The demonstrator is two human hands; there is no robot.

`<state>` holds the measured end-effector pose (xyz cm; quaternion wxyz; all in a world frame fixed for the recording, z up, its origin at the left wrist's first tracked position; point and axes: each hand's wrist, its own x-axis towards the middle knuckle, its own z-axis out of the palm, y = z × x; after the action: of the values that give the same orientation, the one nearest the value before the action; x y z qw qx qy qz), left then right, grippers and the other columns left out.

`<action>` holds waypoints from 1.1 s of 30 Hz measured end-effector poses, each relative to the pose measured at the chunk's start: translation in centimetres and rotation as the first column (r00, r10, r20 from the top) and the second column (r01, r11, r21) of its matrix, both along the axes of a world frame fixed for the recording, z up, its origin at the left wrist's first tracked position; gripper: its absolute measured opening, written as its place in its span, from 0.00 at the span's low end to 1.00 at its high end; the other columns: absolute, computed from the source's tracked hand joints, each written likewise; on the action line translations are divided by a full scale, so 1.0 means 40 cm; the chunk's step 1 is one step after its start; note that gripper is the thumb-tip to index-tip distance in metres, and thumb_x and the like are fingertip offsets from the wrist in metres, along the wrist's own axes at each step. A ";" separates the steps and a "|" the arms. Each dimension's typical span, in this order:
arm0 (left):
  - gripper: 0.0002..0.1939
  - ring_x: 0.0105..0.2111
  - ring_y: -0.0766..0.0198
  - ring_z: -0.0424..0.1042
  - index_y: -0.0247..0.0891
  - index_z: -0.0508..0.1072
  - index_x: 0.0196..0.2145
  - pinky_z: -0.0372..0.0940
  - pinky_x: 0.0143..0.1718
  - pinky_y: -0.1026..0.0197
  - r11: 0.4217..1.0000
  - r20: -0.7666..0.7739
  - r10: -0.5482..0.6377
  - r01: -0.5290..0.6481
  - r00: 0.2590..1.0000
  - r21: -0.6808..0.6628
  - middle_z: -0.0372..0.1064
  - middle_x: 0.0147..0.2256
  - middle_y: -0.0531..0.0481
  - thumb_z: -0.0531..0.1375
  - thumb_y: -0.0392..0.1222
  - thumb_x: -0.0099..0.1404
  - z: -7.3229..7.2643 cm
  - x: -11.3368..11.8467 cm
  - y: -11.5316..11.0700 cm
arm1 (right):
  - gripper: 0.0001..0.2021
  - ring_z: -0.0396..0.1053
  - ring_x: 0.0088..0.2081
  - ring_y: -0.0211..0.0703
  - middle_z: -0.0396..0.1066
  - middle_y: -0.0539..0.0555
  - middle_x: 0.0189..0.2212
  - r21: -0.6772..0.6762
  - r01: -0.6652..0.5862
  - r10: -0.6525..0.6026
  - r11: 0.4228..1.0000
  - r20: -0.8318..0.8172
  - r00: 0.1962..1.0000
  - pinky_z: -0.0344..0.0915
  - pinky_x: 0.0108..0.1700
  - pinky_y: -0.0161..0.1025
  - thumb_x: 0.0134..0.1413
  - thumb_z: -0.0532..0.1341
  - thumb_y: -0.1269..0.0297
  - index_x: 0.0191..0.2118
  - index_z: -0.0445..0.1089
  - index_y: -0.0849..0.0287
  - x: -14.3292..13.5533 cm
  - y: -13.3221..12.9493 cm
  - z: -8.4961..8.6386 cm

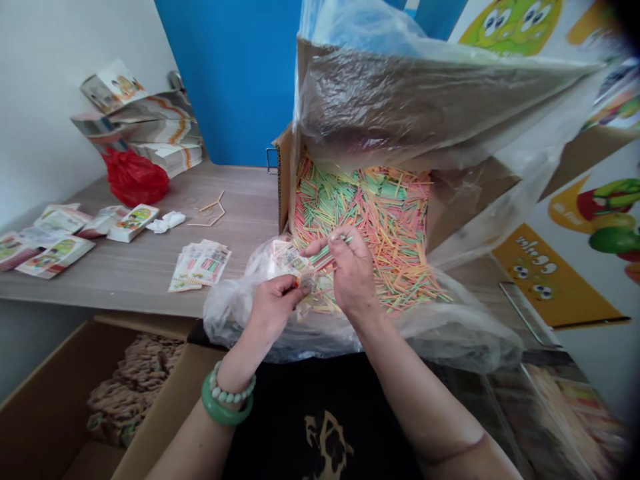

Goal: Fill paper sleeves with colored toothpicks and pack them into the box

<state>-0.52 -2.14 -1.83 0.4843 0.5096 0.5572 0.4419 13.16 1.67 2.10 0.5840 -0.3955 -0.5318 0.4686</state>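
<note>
Thumb and fingers of my left hand (pixel 274 305) pinch a small printed packet (pixel 306 279) over the near edge of the plastic-lined box. Close on its right, my right hand (pixel 352 272) is closed around a few thin coloured sticks (pixel 324 257), pink and green, whose left ends meet the packet's opening. Beyond and below both hands lies a large heap of pink, green, orange and yellow sticks (pixel 365 213) inside the cardboard box (pixel 284 180). A clear plastic liner (pixel 235 293) spills over the box's front. Further printed packets (pixel 200 265) lie on the table to the left.
On the grey table (pixel 240 200) are a red plastic bag (pixel 135 177), stacked cartons (pixel 170 150), small printed boxes (pixel 133 222), a crumpled tissue (pixel 167 221) and some loose sticks. An open carton (pixel 50 387) with bundled packets stands at lower left. Printed boards stand at the right.
</note>
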 end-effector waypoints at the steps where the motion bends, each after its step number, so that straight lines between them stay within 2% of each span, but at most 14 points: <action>1: 0.18 0.21 0.70 0.50 0.38 0.62 0.16 0.45 0.23 0.64 1.000 0.015 -0.012 0.012 1.000 -0.005 0.51 0.17 0.58 0.64 0.47 0.52 0.001 0.002 0.000 | 0.11 0.74 0.34 0.43 0.75 0.49 0.29 -0.005 -0.005 0.005 1.000 0.009 1.000 0.67 0.37 0.39 0.65 0.53 0.50 0.38 0.58 0.52 -0.006 -0.003 -0.008; 6: 0.15 0.20 0.71 0.50 0.37 0.67 0.18 0.45 0.22 0.65 0.999 0.093 -0.041 0.044 0.995 -0.029 0.54 0.17 0.57 0.66 0.48 0.52 -0.007 -0.001 -0.001 | 0.09 0.72 0.31 0.41 0.75 0.48 0.28 -0.022 -0.048 0.048 0.999 0.005 0.999 0.67 0.38 0.39 0.63 0.56 0.54 0.37 0.60 0.52 0.005 -0.002 -0.042; 10: 0.13 0.19 0.71 0.50 0.37 0.73 0.21 0.46 0.21 0.65 0.999 0.139 -0.026 0.032 0.990 -0.042 0.56 0.17 0.58 0.67 0.48 0.51 -0.007 0.000 0.004 | 0.08 0.72 0.31 0.42 0.77 0.49 0.30 -0.083 -0.171 0.176 0.982 0.055 0.983 0.67 0.36 0.39 0.62 0.57 0.56 0.35 0.62 0.53 0.027 0.001 -0.036; 13: 0.11 0.19 0.70 0.51 0.37 0.76 0.24 0.47 0.21 0.65 0.999 0.181 -0.039 0.045 0.983 -0.027 0.57 0.16 0.58 0.67 0.47 0.51 0.003 0.006 0.007 | 0.10 0.74 0.36 0.44 0.78 0.51 0.33 -0.069 -0.206 0.211 0.976 0.085 0.974 0.67 0.40 0.41 0.62 0.57 0.54 0.33 0.64 0.53 0.038 0.001 -0.030; 17: 0.11 0.21 0.68 0.54 0.38 0.73 0.21 0.50 0.23 0.64 0.996 0.174 -0.089 0.085 0.981 0.033 0.57 0.17 0.56 0.66 0.46 0.53 0.006 0.018 0.012 | 0.11 0.74 0.46 0.47 0.79 0.52 0.36 -0.060 -0.326 0.330 0.944 0.074 0.941 0.67 0.49 0.45 0.61 0.59 0.53 0.32 0.66 0.54 0.040 0.009 -0.039; 21: 0.17 0.25 0.67 0.58 0.37 0.68 0.17 0.54 0.27 0.64 0.993 0.148 -0.101 0.090 0.984 0.082 0.59 0.20 0.55 0.65 0.48 0.55 -0.020 0.033 0.024 | 0.11 0.73 0.49 0.48 0.79 0.52 0.40 -0.110 -0.378 0.390 0.919 0.136 0.911 0.65 0.54 0.48 0.59 0.60 0.53 0.32 0.69 0.54 0.047 0.030 -0.058; 23: 0.16 0.26 0.66 0.61 0.36 0.72 0.21 0.58 0.29 0.63 0.994 0.249 -0.105 0.097 0.963 0.043 0.63 0.22 0.54 0.65 0.50 0.57 -0.034 0.040 0.034 | 0.10 0.72 0.51 0.50 0.78 0.54 0.44 -0.136 -0.376 0.399 0.917 0.245 0.884 0.64 0.56 0.49 0.58 0.61 0.54 0.33 0.72 0.54 0.064 0.043 -0.061; 25: 0.14 0.28 0.65 0.66 0.35 0.76 0.27 0.62 0.33 0.62 0.997 0.404 -0.059 0.071 0.913 -0.016 0.68 0.25 0.52 0.66 0.50 0.56 -0.042 0.046 0.047 | 0.10 0.70 0.54 0.51 0.76 0.54 0.49 -0.147 -0.382 0.409 0.913 0.320 0.855 0.61 0.59 0.50 0.56 0.62 0.53 0.37 0.75 0.53 0.088 0.053 -0.057; 27: 0.14 0.30 0.64 0.69 0.35 0.77 0.31 0.64 0.36 0.61 0.999 0.516 0.002 0.024 0.857 -0.043 0.72 0.28 0.51 0.68 0.49 0.54 -0.043 0.049 0.060 | 0.14 0.68 0.57 0.50 0.74 0.53 0.52 -0.133 -0.337 0.362 0.932 0.312 0.879 0.60 0.60 0.49 0.56 0.63 0.52 0.44 0.75 0.51 0.112 0.056 -0.056; 29: 0.14 0.31 0.64 0.70 0.35 0.78 0.32 0.65 0.38 0.60 0.999 0.565 0.025 -0.006 0.824 -0.036 0.74 0.30 0.50 0.70 0.48 0.52 -0.041 0.051 0.069 | 0.15 0.70 0.54 0.49 0.75 0.53 0.50 -0.139 -0.261 0.290 0.955 0.267 0.919 0.63 0.57 0.48 0.55 0.63 0.53 0.47 0.75 0.50 0.125 0.052 -0.062; 30: 0.14 0.32 0.64 0.71 0.35 0.79 0.33 0.65 0.39 0.60 1.000 0.577 0.021 -0.006 0.816 -0.028 0.75 0.30 0.50 0.70 0.47 0.52 -0.040 0.051 0.071 | 0.14 0.71 0.50 0.48 0.76 0.52 0.46 -0.165 -0.240 0.277 0.957 0.256 0.926 0.65 0.53 0.46 0.53 0.64 0.54 0.45 0.75 0.51 0.127 0.049 -0.069; 33: 0.14 0.33 0.63 0.72 0.36 0.80 0.33 0.65 0.39 0.60 1.000 0.602 -0.009 0.023 0.799 -0.016 0.76 0.31 0.49 0.70 0.47 0.53 -0.036 0.047 0.069 | 0.06 0.69 0.34 0.43 0.73 0.49 0.29 -0.248 -0.210 0.271 0.946 0.246 0.931 0.66 0.40 0.41 0.46 0.65 0.60 0.30 0.73 0.56 0.116 0.039 -0.100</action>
<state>1.37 0.61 -3.26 0.6455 0.3423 0.3754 0.5703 17.80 3.23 -1.92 0.3949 -0.4501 -0.5984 0.5324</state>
